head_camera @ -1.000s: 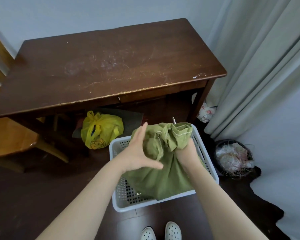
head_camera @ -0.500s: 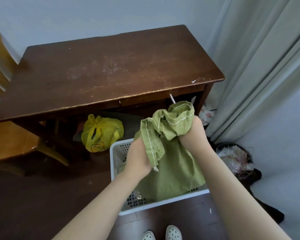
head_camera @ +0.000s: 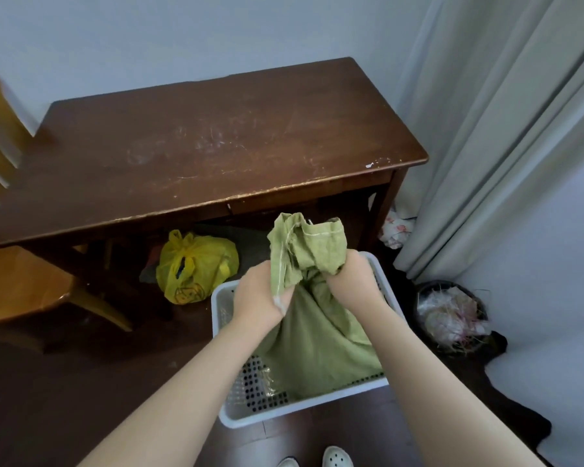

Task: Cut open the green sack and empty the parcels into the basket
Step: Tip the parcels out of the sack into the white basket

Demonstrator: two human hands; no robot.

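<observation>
A green woven sack (head_camera: 317, 338) hangs over the white perforated basket (head_camera: 294, 411) on the floor, its lower part draped inside. My left hand (head_camera: 258, 294) and my right hand (head_camera: 349, 279) both grip the sack's bunched upper end, which sticks up crumpled above my fists. A clear plastic-wrapped parcel (head_camera: 268, 382) shows in the basket's near left corner. The rest of the basket's contents are hidden by the sack.
A dark wooden table (head_camera: 216, 143) stands beyond the basket. Under it lies a yellow plastic bag (head_camera: 196, 264). A wooden chair (head_camera: 21, 284) is at the left. A black bin (head_camera: 452, 315) with scraps and a grey curtain (head_camera: 502, 129) are at the right.
My left hand went from open beside the sack to gripping it. Both hands gathered the sack's upper end closer together above the basket, and the camera view shifted.
</observation>
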